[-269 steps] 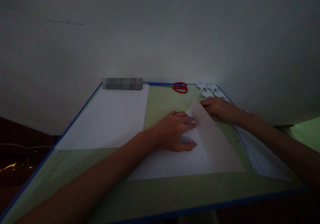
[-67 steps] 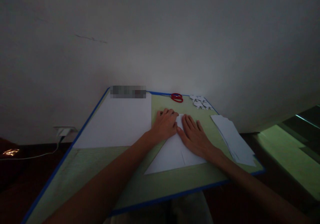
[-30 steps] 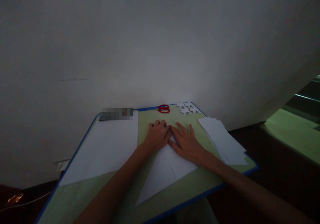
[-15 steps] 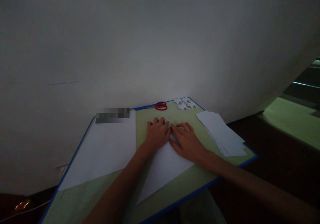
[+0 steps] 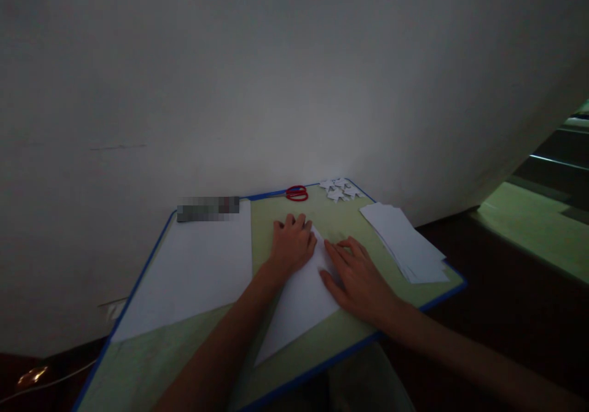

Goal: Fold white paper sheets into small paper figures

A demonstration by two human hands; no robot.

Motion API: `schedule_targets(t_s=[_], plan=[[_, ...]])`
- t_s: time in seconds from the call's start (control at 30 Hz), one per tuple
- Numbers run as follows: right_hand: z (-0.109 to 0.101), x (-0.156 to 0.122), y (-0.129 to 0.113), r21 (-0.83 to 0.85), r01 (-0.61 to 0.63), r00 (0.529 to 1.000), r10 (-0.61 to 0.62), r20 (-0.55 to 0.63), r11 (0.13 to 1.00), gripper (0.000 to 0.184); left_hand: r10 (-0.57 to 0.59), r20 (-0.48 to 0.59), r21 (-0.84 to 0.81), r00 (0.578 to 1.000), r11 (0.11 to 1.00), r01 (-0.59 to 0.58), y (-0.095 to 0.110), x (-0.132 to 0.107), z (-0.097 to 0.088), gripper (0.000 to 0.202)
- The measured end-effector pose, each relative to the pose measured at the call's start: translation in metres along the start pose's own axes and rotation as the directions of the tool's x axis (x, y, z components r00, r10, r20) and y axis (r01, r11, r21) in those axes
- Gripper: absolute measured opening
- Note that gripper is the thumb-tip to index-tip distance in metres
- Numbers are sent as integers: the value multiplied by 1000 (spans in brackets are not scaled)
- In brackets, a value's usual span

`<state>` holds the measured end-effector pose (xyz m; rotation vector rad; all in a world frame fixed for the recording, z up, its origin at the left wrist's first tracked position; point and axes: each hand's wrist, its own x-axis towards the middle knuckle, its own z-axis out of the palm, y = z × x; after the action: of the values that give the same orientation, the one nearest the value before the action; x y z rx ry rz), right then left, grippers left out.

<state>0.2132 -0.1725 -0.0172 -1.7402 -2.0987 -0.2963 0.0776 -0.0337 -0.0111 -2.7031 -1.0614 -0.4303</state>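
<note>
A folded sheet of white paper (image 5: 297, 311) lies on the green table, its narrow corner pointing away from me. My left hand (image 5: 294, 243) is on the far part of this paper, its fingers curled and pressing it down. Along the right edge of the paper rests my right hand (image 5: 356, 277), fingers stretched out and thumb apart, with the fingertips touching the paper. The right hand grips nothing. Part of the paper is hidden beneath both hands.
Blue edging borders the table (image 5: 151, 363). Large white paper (image 5: 197, 271) lies at left, with a blurred-out object (image 5: 207, 208) at its top. Red-handled scissors (image 5: 297, 193) and several cut paper shapes (image 5: 340, 189) sit at the back, by the wall. Paper strips (image 5: 405, 243) are stacked at right.
My right hand has slid down and right along the paper's edge, away from my left hand, uncovering more of the paper. The left hand has barely moved.
</note>
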Motion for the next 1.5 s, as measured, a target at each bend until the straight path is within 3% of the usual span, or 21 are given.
schedule_targets(t_s=[0.4,0.67,0.87,1.07,1.23,1.37,1.5], plan=[[-16,-48,-7,7,-22,1000,22,-22,1000,53,-16,9,-6,1000,1000,16,3,1,-3,35],[-31,-85,-9,-42,44,999,-45,-20,998,64,-13,4,16,1000,1000,13,3,1,-1,34],[-45,-96,-6,0,70,997,-70,27,998,65,-22,4,0,1000,1000,22,3,1,0,34],[-54,-93,4,69,26,999,-29,44,997,49,-34,19,-4,999,999,34,3,2,-2,34],[-47,-73,24,157,-183,981,170,95,970,40,-90,9,-16,996,996,90,1,-1,-2,34],[-37,-51,25,207,-271,959,244,148,940,49,-181,0,5,983,983,181,1,-5,-4,33],[-27,-26,15,240,-281,949,232,211,929,66,-291,1,-21,957,957,291,0,-7,-8,34]])
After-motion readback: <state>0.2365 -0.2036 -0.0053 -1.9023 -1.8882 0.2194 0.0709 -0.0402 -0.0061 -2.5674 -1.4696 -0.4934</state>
